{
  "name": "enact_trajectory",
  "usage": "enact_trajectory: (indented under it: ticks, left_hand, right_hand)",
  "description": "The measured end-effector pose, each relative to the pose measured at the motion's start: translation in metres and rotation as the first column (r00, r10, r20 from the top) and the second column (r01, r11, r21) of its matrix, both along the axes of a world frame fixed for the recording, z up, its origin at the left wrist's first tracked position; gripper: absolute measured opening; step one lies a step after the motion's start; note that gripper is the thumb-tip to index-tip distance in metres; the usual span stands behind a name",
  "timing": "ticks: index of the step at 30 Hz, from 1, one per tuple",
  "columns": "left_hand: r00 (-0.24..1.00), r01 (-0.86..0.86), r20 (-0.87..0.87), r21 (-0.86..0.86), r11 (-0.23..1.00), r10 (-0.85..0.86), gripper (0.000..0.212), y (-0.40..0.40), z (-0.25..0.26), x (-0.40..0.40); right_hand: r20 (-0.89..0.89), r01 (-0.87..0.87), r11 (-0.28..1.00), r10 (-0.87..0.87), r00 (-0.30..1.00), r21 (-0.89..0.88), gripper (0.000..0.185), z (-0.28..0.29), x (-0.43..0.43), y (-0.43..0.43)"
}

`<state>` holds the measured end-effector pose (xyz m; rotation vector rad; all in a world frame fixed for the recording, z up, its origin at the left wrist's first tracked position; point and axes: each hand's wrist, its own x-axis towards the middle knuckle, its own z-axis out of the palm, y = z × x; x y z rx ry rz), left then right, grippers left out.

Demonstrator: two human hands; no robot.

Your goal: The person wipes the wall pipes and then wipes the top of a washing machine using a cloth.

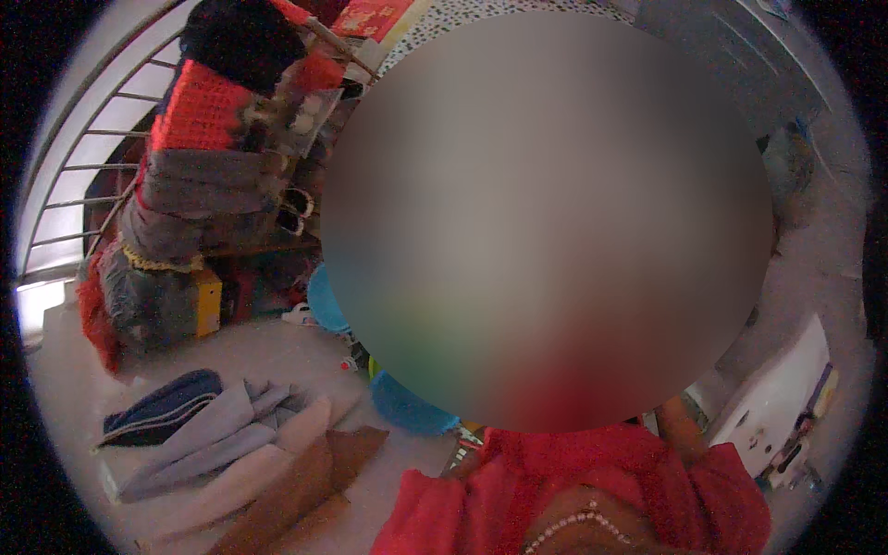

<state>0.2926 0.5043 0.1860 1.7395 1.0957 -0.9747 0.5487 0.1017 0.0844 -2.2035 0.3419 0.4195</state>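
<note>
Both of my hands are out of sight, since a large blurred oval covers the middle of the view. Below the blur is the red top [576, 472] on my body, with a beaded necklace [576, 520] at the neck. Part of my right arm [676, 423] shows beyond its sleeve. Left of me, overlapping pieces of cloth lie spread on the floor: a dark blue piece with pale edging [163, 409], a grey cloth [201, 444] and a brown cloth [298, 485]. Two blue rounded objects, one lower [409, 409] and one higher [325, 298], are partly hidden by the blur.
A stack of folded textiles [205, 173] rises at upper left beside a metal rail [97, 132]. Underneath stand a grey plastic bag [152, 305] and a yellow box [208, 302]. To the right is a white panel [770, 395] with small items along its edge.
</note>
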Motion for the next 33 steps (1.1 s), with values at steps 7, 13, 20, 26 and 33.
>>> enact_trajectory:
  ticks: [7,13,20,26,33]
  left_hand:
    - [1.0,-0.019,0.013,0.105,0.994,0.018,0.026,-0.047,0.045,0.039]
    - [1.0,-0.016,0.015,0.115,0.993,0.014,0.026,-0.093,0.062,0.078]
    - [0.999,0.026,0.026,0.075,0.997,-0.028,0.026,-0.096,0.034,0.201]
    - [0.997,0.015,-0.071,0.015,1.0,-0.014,0.026,-0.067,-0.002,0.301]
    - [0.972,0.08,-0.216,-0.062,0.995,-0.092,0.027,-0.007,-0.01,0.46]
  right_hand:
    - [0.184,0.066,0.947,-0.129,0.974,0.315,0.056,-0.007,0.071,-0.043]
    - [0.069,0.271,0.821,-0.35,0.934,0.502,0.062,0.057,0.164,-0.062]
    - [0.087,0.392,0.75,-0.509,0.856,0.533,0.052,0.081,0.291,-0.066]
    - [-0.018,0.426,0.776,-0.473,0.881,0.465,0.063,0.105,0.397,-0.073]
    - [-0.117,0.364,0.931,-0.36,0.926,0.019,0.066,0.079,0.465,-0.102]
